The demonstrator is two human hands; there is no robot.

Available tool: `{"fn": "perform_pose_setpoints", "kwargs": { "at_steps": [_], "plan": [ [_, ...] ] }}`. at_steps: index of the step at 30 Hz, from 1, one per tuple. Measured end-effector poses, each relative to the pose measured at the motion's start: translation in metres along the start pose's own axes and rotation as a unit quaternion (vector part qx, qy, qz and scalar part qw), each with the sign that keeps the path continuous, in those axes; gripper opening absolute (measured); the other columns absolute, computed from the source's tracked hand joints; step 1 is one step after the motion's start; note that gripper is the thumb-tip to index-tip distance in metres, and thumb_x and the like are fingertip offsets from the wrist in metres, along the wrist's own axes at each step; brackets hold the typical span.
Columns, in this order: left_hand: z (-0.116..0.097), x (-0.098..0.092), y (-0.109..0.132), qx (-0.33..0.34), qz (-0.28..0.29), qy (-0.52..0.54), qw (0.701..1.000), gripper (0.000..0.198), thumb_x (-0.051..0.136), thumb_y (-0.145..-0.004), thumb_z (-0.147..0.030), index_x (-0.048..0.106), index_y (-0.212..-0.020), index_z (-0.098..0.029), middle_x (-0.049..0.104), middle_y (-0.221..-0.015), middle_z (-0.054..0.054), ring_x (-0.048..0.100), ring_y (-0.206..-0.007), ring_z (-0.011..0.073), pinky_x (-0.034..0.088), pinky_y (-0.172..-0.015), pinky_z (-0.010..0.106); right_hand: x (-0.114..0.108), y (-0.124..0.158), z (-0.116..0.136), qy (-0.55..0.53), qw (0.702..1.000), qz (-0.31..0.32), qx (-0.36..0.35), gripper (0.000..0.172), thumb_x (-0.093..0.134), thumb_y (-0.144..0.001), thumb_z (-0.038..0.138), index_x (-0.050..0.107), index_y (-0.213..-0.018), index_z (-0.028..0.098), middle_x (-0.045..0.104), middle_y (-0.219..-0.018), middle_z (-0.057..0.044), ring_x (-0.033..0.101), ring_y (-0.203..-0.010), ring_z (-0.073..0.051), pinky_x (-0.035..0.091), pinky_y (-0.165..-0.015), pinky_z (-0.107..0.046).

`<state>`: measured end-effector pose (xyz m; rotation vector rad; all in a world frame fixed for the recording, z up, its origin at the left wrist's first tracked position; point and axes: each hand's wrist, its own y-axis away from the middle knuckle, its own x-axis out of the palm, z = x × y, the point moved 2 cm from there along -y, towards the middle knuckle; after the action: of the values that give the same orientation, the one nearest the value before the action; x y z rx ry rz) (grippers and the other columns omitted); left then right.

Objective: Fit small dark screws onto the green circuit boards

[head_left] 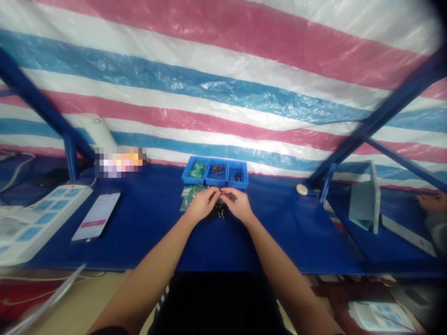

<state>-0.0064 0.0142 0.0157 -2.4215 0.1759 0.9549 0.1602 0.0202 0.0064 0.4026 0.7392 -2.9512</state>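
Note:
My left hand [203,204] and my right hand [239,203] meet above the middle of the blue table. Their fingertips pinch together around a small dark piece [220,191], too tiny and blurred to name. Below the fingers lies a pile of small black parts [220,211] with shiny bits, partly hidden by my hands. Several clear bags with green contents [187,197] lie beside my left hand. Just beyond stand three joined blue bins: the left bin [190,180] holds green pieces, the middle bin [215,182] small black parts with shiny ends, the right bin [240,184] a few dark parts.
At the left lie a phone [98,216] with a lit screen and a white power strip [45,223]. A round whitish object [301,189] sits at the right, near a blue frame post [327,184]. Further right are a tablet-like stand [365,200], another phone [408,235] and another person's hand [433,203].

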Motion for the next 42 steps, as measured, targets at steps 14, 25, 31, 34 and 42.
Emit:
{"fn": "perform_pose_setpoints", "kwargs": {
  "at_steps": [14,25,31,34,42],
  "plan": [
    [0.003,0.001,-0.001,0.052,-0.001,-0.044,0.998,0.023,0.043,-0.098,-0.034,0.062,-0.102,-0.023,0.069,-0.097,0.003,0.064,-0.087,0.0186,0.048,-0.079,0.03,-0.001,0.002,-0.009,0.042,0.999,-0.002,-0.025,0.023,0.065,-0.084,0.031,0.073,-0.103,0.023,0.074,-0.095,-0.005,0.067,-0.076,-0.018,0.057,-0.073,-0.031],
    [0.005,0.005,0.0,0.108,-0.015,-0.086,0.99,0.023,0.044,-0.098,-0.03,0.062,-0.109,-0.021,0.07,-0.102,0.006,0.066,-0.091,0.0196,0.051,-0.082,0.034,-0.005,0.005,-0.01,0.053,0.997,-0.007,-0.052,0.02,0.063,-0.085,0.03,0.073,-0.101,0.024,0.072,-0.097,-0.006,0.067,-0.078,-0.018,0.057,-0.073,-0.031],
    [0.007,0.006,0.002,0.12,-0.032,-0.09,0.988,0.02,0.048,-0.096,-0.03,0.064,-0.105,-0.021,0.071,-0.1,0.005,0.067,-0.09,0.0199,0.052,-0.083,0.036,-0.006,0.007,-0.012,0.06,0.997,-0.012,-0.05,0.021,0.061,-0.087,0.03,0.073,-0.103,0.024,0.071,-0.099,-0.006,0.065,-0.073,-0.016,0.056,-0.072,-0.031],
    [0.009,0.007,0.002,0.128,-0.035,-0.098,0.986,0.02,0.048,-0.096,-0.029,0.064,-0.105,-0.021,0.072,-0.1,0.005,0.067,-0.09,0.0198,0.052,-0.084,0.035,-0.006,0.007,-0.011,0.06,0.997,-0.011,-0.053,0.02,0.061,-0.087,0.031,0.073,-0.102,0.024,0.071,-0.097,-0.007,0.065,-0.073,-0.016,0.056,-0.071,-0.03],
    [0.004,0.004,0.0,0.104,-0.011,-0.105,0.989,0.024,0.042,-0.098,-0.031,0.063,-0.103,-0.021,0.071,-0.099,0.006,0.067,-0.091,0.0196,0.051,-0.083,0.034,-0.008,0.005,-0.007,0.037,0.998,-0.003,-0.049,0.02,0.066,-0.083,0.034,0.074,-0.098,0.023,0.072,-0.094,-0.006,0.067,-0.079,-0.018,0.057,-0.072,-0.031]
  ]
}}
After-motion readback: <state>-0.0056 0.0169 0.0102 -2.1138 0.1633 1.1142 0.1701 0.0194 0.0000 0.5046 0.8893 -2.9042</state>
